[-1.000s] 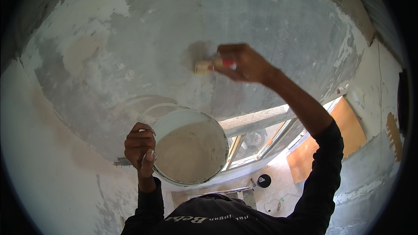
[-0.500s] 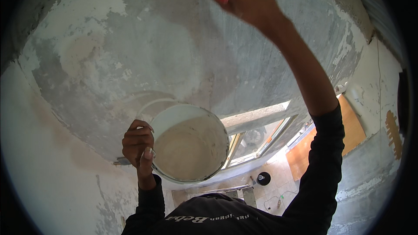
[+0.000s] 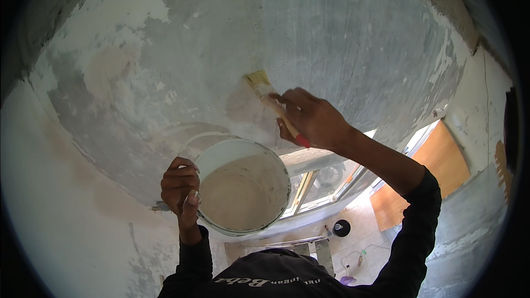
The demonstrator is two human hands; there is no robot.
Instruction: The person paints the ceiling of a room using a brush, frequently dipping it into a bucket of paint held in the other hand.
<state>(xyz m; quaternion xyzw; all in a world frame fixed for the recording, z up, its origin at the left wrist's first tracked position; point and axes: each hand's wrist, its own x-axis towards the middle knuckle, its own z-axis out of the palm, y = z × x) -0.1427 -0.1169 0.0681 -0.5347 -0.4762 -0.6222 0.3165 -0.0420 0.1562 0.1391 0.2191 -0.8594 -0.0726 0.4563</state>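
My left hand is closed on the near-left rim of a round white bucket, held up close to the wall. Pale beige liquid fills its lower part, and streaks mark the inside. In my right hand is a paintbrush with a pale handle, red at its end. Its yellowish bristles point up and left, at the patchy grey wall; whether they press on it I cannot tell for sure. The brush is above and to the right of the bucket.
A window opens to the right of the bucket. Far below, a black round container and a cable stand on the tiled floor. An orange-brown panel leans at the right. A white wall runs along the left.
My right hand has come down from the top of the wall with the paintbrush, to just above the bucket. A wet shine shows at the top. The left hand and bucket hardly moved.
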